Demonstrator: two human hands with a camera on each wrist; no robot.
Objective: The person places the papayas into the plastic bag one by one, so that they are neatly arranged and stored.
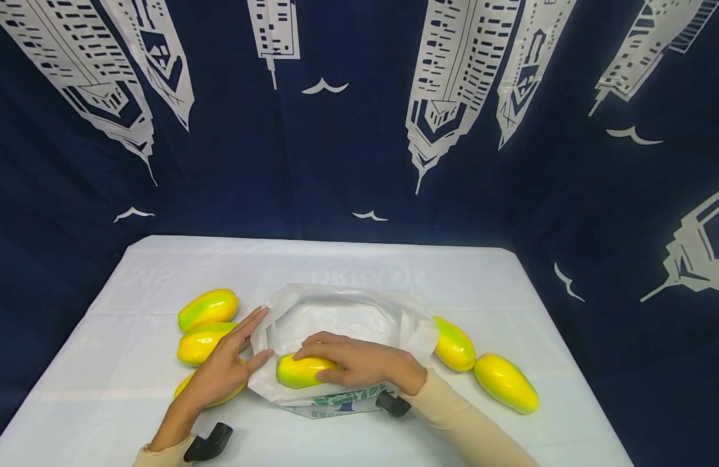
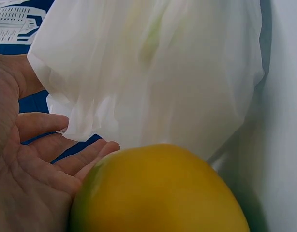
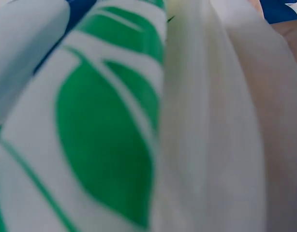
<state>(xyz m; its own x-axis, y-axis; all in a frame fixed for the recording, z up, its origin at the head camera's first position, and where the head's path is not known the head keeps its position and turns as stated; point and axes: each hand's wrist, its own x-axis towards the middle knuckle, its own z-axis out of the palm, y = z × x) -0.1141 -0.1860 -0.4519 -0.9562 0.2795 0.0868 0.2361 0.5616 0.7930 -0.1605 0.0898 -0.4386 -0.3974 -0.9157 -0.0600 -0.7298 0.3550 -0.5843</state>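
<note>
A white plastic bag (image 1: 336, 305) with green print lies mouth-up in the middle of the table. My right hand (image 1: 353, 358) grips a yellow-green mango (image 1: 301, 371) from above, inside the bag's mouth. At the bag's left rim is my left hand (image 1: 225, 370), its fingers and thumb extended and spread against the plastic. In the left wrist view a mango (image 2: 163, 193) sits right beside the left palm (image 2: 32, 188). The right wrist view is filled by the bag's green leaf print (image 3: 107, 140), which hides the right fingers and the mango.
Left of the bag lie more mangoes, one at the back (image 1: 209, 310), one in the middle (image 1: 202, 345) and one partly under the left hand. To the right are two mangoes, one touching the bag (image 1: 455, 345) and one nearer the front (image 1: 507, 383). A dark printed cloth (image 1: 348, 155) hangs behind the white table (image 1: 178, 266).
</note>
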